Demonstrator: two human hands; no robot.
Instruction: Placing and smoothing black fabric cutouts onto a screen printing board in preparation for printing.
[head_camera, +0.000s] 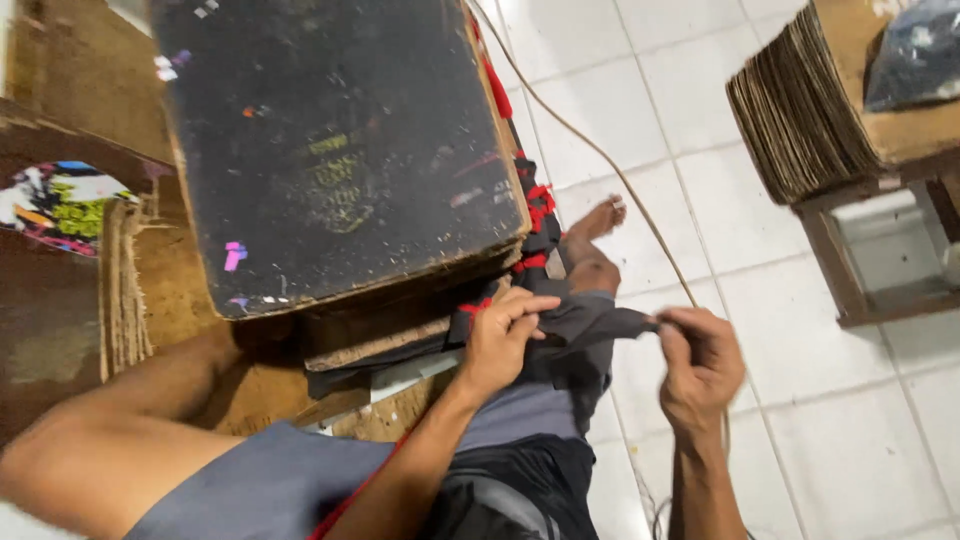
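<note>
Black board (340, 150) at eleven o'clock, left hand (497, 340) centre, wrist bent, grip pinching dark grey cloth (590, 325), right hand (700, 365) at four o'clock, fingers curled pinching the cloth's far end, cardboard stack (800, 110) at two o'clock, partly cut off.

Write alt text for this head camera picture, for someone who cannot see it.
Seen from above, a person's left hand and right hand pinch and stretch a strip of dark grey cloth beside a black board on a wooden table. Stacked cardboard sits right, above white floor tiles.
</note>
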